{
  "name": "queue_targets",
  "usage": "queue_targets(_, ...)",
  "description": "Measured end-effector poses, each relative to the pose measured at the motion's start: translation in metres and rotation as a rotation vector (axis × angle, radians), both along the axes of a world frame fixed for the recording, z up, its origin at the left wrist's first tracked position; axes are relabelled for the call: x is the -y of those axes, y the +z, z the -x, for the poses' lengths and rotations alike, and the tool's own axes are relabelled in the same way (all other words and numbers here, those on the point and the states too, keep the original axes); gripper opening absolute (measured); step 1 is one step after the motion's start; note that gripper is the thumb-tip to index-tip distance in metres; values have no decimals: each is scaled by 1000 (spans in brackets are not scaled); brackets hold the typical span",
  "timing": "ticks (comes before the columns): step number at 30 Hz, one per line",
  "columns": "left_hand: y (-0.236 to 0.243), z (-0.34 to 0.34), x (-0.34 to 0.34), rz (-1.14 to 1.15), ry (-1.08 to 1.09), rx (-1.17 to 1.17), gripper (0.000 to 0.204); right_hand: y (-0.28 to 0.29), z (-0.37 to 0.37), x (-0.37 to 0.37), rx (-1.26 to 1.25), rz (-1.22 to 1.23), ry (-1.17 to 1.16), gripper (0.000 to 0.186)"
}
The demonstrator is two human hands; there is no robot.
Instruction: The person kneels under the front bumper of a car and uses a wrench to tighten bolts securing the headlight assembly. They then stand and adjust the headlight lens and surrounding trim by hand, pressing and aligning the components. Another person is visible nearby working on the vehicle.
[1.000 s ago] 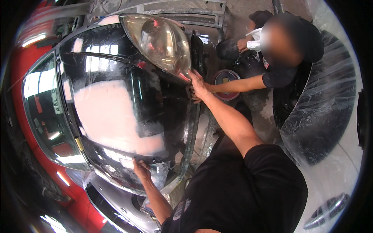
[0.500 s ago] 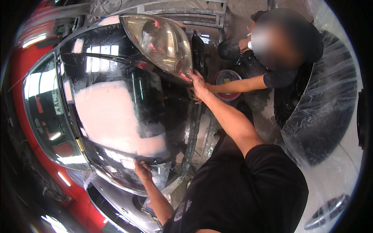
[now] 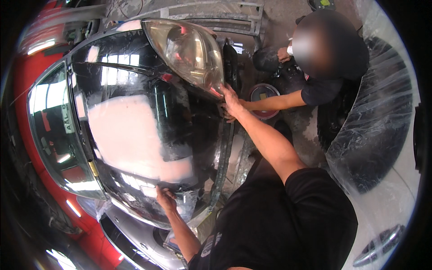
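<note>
Here, the person's right hand is at the lower tip of a yellowed headlight, fingers bent around the corner where the lamp meets the front edge of a black car hood. Whether those fingers clasp the lamp or merely touch it cannot be told, since the undersides are hidden. The headlight sits at the car's front corner, beyond the broad pinkish patch on the hood. The left hand rests by the hood's nearer side, just below that patch, its fingers loosely curled and relaxed, clasping nothing visible. A co-worker's forearm reaches across a round bucket toward the right hand, its own hand partly covered there.
</note>
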State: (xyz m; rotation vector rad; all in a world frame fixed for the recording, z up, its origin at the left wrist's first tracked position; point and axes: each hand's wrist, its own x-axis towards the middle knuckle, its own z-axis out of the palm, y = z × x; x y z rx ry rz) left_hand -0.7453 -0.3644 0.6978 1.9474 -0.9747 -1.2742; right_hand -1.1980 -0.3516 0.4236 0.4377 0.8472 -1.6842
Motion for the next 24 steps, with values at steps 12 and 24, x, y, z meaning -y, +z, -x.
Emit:
queue_targets(12,-2,-5,1,12,16,-7,55,-19,-6,10,54,-61,21,69)
queue_targets(24,-1,2,-3,61,-45,-4,54,-4,-26,-25,5,-60,149,59)
